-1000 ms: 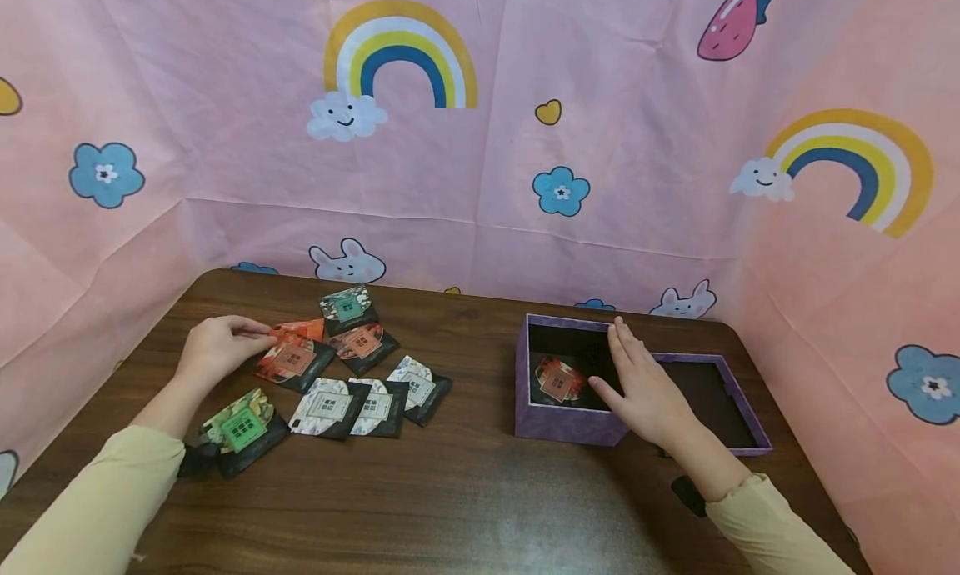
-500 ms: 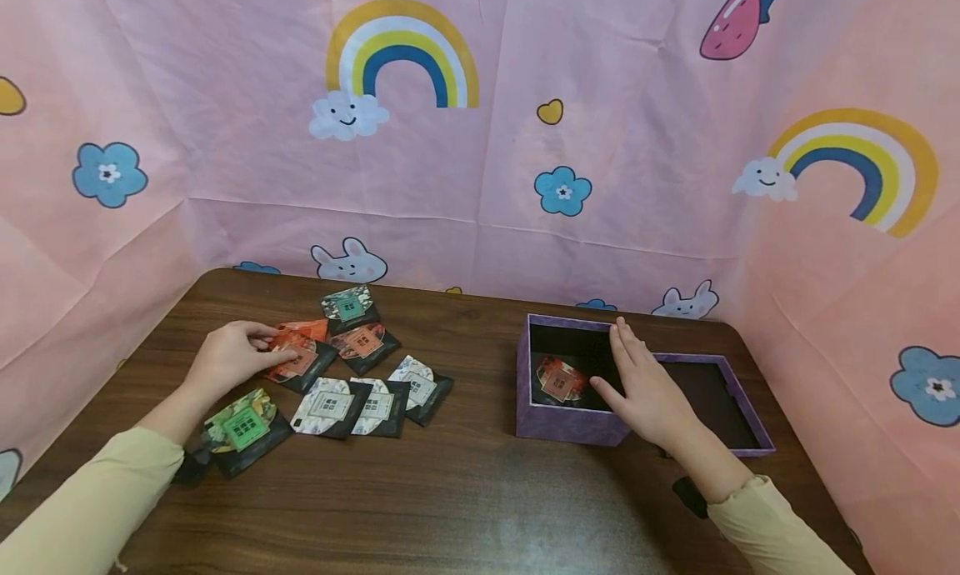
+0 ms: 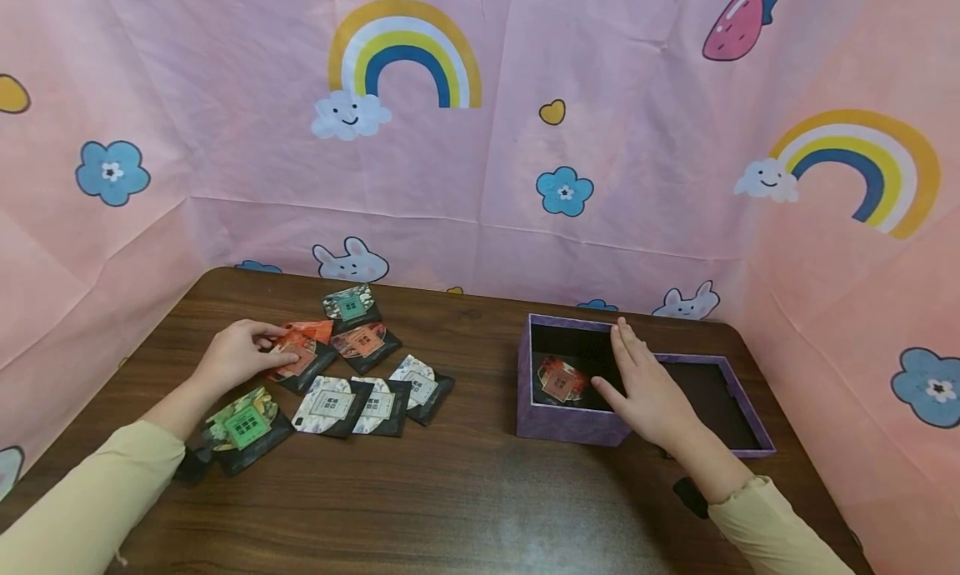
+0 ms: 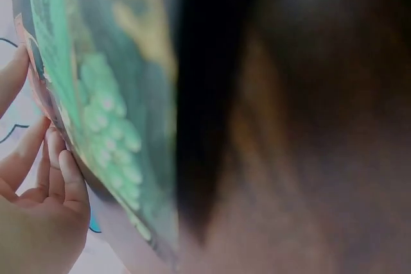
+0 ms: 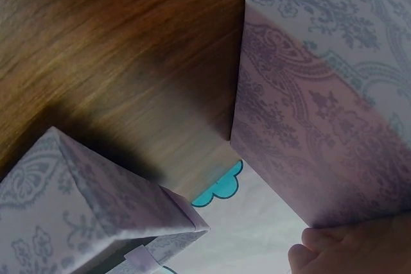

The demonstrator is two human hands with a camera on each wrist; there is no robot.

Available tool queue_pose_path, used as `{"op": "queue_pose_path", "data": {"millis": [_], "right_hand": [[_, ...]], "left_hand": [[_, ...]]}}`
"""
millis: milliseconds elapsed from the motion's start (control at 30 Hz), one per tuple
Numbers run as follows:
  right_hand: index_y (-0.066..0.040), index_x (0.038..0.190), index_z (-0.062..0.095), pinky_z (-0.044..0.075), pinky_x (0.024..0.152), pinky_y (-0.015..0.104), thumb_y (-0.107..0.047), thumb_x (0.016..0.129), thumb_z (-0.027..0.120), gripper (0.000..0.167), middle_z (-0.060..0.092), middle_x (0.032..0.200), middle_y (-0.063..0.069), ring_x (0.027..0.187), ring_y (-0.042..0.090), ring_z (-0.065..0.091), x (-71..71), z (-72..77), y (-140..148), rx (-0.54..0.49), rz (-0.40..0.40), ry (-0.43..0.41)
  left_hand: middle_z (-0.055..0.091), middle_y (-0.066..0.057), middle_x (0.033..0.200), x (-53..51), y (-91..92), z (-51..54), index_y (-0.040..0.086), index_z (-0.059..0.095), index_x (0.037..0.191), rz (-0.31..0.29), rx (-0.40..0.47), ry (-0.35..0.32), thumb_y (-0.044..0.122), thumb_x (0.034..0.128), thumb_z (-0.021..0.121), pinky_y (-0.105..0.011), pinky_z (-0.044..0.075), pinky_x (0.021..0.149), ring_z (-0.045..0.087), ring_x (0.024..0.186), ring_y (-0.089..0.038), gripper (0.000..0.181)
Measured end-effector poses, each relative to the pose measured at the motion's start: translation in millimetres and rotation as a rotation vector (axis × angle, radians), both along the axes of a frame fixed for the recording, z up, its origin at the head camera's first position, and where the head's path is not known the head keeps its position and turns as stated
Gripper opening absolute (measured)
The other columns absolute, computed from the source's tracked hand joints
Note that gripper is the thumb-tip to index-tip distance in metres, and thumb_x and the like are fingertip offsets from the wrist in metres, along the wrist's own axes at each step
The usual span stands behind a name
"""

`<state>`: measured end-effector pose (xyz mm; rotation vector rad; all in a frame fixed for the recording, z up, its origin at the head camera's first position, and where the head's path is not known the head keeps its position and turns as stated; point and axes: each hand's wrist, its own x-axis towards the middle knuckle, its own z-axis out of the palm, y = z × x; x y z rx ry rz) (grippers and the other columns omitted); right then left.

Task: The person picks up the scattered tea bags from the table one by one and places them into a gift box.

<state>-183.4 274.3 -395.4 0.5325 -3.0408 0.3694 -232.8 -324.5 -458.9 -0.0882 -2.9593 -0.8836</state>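
My left hand (image 3: 236,354) is at a red-and-black sachet (image 3: 303,358) in the head view, thumb on its face and fingers by its far left edge in a pinch. An orange packet (image 3: 313,330) lies partly under it, near my fingertips. Closer to me is a green-labelled sachet (image 3: 247,427), which looms blurred (image 4: 109,120) in the left wrist view. My right hand (image 3: 651,392) rests with straight fingers along the right wall of a purple patterned box (image 3: 570,425). Inside that box lies a red sachet (image 3: 561,382).
Several white-labelled sachets (image 3: 330,404) lie overlapping in a row. Behind them are a teal-labelled sachet (image 3: 351,306) and another red one (image 3: 365,342). The purple lid (image 3: 752,404) sits inside-up right of the box. A pink printed cloth (image 3: 465,167) hangs around the brown table (image 3: 450,508).
My left hand has shifted right, and its thumb has come onto the red-and-black sachet's face. The orange packet has slid slightly right. My right hand stays on the box.
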Motion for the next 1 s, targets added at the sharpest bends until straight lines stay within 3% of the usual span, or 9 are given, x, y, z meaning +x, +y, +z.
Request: {"op": "queue_pose_path", "data": {"millis": [267, 500, 800, 1000], "right_hand": [[0.007, 0.167, 0.012, 0.023, 0.129, 0.065, -0.038, 0.109, 0.057, 0.086, 0.007, 0.177, 0.026, 0.162, 0.048, 0.019, -0.4, -0.6, 0.8, -0.007, 0.001, 0.0], [0.007, 0.167, 0.013, 0.023, 0.13, 0.064, -0.038, 0.109, 0.058, 0.086, 0.009, 0.177, 0.027, 0.163, 0.047, 0.019, -1.9, -2.4, 1.1, 0.003, 0.005, 0.01], [0.007, 0.167, 0.013, 0.022, 0.13, 0.064, -0.038, 0.108, 0.057, 0.086, 0.009, 0.177, 0.027, 0.163, 0.046, 0.018, -1.6, -0.6, 0.7, -0.001, 0.004, 0.006], [0.008, 0.167, 0.014, 0.023, 0.13, 0.064, -0.038, 0.109, 0.058, 0.086, 0.009, 0.177, 0.027, 0.163, 0.047, 0.019, -1.2, -0.4, 0.6, 0.0, 0.007, 0.011]], "left_hand": [[0.069, -0.028, 0.11, -0.8, -1.5, 1.8, -0.013, 0.067, 0.128, 0.017, 0.057, -0.047, 0.029, 0.09, 0.088, -0.032, 0.051, 0.074, 0.064, 0.092, -0.028, 0.06], [0.071, -0.024, 0.11, -0.4, -2.9, 2.8, -0.01, 0.067, 0.127, 0.037, 0.084, -0.051, 0.031, 0.0916, 0.086, -0.028, 0.053, 0.073, 0.065, 0.086, -0.016, 0.057], [0.073, -0.025, 0.104, -5.1, -2.2, 7.2, -0.01, 0.068, 0.121, 0.05, 0.057, 0.004, 0.024, 0.0922, 0.085, -0.032, 0.055, 0.072, 0.071, 0.085, -0.023, 0.047], [0.075, -0.027, 0.104, -4.8, 1.6, 16.0, -0.008, 0.07, 0.119, 0.063, 0.077, 0.051, 0.019, 0.0947, 0.082, -0.026, 0.053, 0.066, 0.067, 0.076, -0.005, 0.039]]}}
